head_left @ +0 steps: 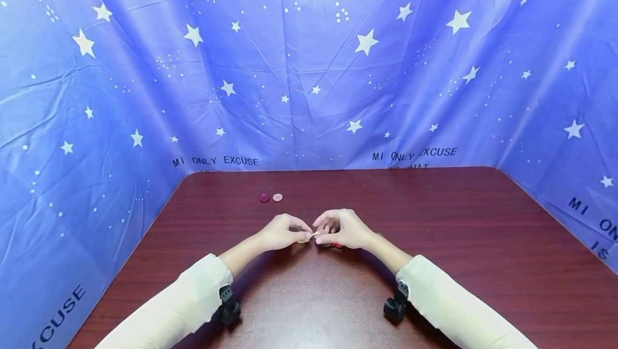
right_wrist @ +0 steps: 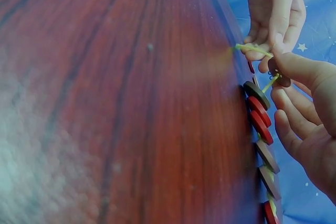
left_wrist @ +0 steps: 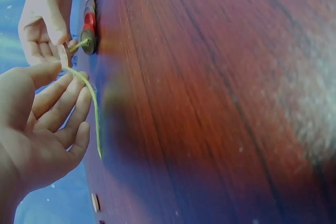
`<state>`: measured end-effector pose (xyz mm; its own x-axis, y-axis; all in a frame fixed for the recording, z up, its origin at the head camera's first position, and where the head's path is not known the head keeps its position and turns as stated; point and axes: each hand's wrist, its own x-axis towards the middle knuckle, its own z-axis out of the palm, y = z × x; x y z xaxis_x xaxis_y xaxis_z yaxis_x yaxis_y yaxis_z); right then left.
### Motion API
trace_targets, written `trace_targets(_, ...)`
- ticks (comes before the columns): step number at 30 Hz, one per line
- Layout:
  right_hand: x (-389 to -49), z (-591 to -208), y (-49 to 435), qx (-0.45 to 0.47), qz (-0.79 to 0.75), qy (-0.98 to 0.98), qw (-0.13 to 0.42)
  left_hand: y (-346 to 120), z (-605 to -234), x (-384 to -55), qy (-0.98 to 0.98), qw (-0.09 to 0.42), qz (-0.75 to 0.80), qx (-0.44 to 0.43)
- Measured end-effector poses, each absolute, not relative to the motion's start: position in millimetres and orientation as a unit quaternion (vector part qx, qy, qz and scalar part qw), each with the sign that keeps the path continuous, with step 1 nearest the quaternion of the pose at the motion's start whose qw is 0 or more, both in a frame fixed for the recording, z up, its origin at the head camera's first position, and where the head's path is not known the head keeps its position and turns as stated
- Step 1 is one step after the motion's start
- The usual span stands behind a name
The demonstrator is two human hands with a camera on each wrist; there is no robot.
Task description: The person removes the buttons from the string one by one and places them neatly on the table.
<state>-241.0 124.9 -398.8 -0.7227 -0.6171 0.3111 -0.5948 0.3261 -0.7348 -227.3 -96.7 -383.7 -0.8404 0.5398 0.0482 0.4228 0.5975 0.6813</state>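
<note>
My right hand (head_left: 350,230) pinches a small round brown button (right_wrist: 282,76) between thumb and fingers. A yellow cord (right_wrist: 256,51) runs through this button. Facing it, my left hand (head_left: 285,232) pinches the cord close to the button with thumb and forefinger, its other fingers spread loosely. The cord's loose tail (left_wrist: 96,114) hangs past the left fingers. On the other side of the pinched button, the cord leads to a row of strung buttons lying on the table: a dark one (right_wrist: 256,95), red ones (right_wrist: 261,127) and brown ones (right_wrist: 268,156). In the head view, the right hand mostly covers this row.
A dark pink button (head_left: 264,198) and a pale pink button (head_left: 277,198) lie side by side on the dark red wooden table (head_left: 434,215), beyond the left hand. Blue star-printed cloth (head_left: 309,70) hangs around the table's back and sides.
</note>
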Motion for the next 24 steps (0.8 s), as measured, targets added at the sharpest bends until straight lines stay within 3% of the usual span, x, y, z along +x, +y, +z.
trace_targets(13,-241.1,-400.3,126.5,-0.369,-0.423,0.827,0.001,-90.1,-386.5,-224.5,0.881,0.105,0.382,0.259)
trace_targets(24,-240.2,-398.9,127.1,-0.37,-0.407,0.835,-0.004,-91.4,-387.6,-225.1,0.877,0.083,0.394,0.264)
